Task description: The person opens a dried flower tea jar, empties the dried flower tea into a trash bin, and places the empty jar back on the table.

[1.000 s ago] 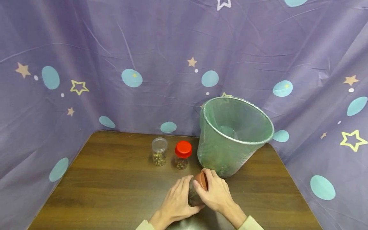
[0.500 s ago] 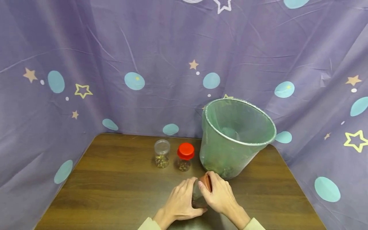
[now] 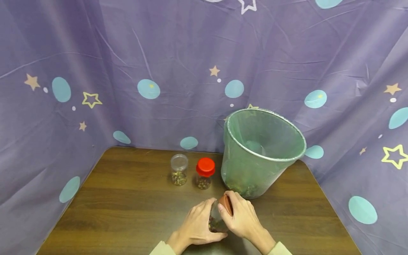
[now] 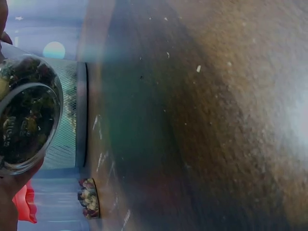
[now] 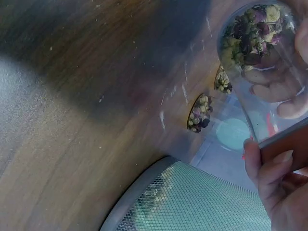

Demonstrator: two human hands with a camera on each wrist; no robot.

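Note:
Low over the front of the table, both hands hold a clear jar [image 3: 214,220] of dried flower buds, tilted on its side. My left hand [image 3: 198,221] grips the jar's body. Fingers of my right hand [image 3: 244,216] curl over its brown lid [image 3: 226,203], the thumb across the edge. In the left wrist view the round base of the jar [image 4: 29,120] faces the camera, with dark dried pieces behind it. The right wrist view shows the lid [image 5: 288,147] on the jar's mouth, pinched by the fingers, and the buds [image 5: 257,36] gathered toward the base.
Beyond the hands stand a red-lidded jar [image 3: 205,167] and a clear-lidded jar [image 3: 179,170], each partly filled with dried buds. A green mesh wastebasket [image 3: 247,168] is right behind the right hand. A purple curtain [image 3: 178,117] borders the wooden table [image 3: 121,209].
The head view shifted slightly at first. Since half a second ago the jar, lid and right hand have moved a little left, and more of the jar's contents shows. Both hands keep their hold.

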